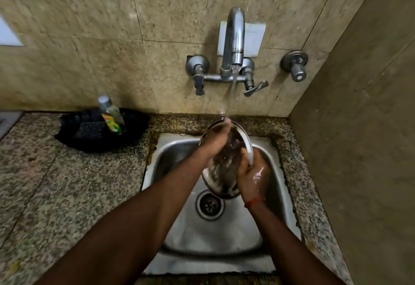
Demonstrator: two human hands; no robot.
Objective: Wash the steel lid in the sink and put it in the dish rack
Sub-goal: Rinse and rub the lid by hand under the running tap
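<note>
From the head camera I see the steel lid (226, 163) tilted over the sink (179, 228), under water running from the tap (234, 44). My right hand (253, 179) grips its rim; my left hand (215, 143) lies flat, fingers extended, against its face.

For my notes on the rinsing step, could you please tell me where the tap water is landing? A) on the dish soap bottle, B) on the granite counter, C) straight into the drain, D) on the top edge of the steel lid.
D: the stream from the tap falls onto the top edge of the steel lid, held over the sink by the left hand and right hand.
</note>
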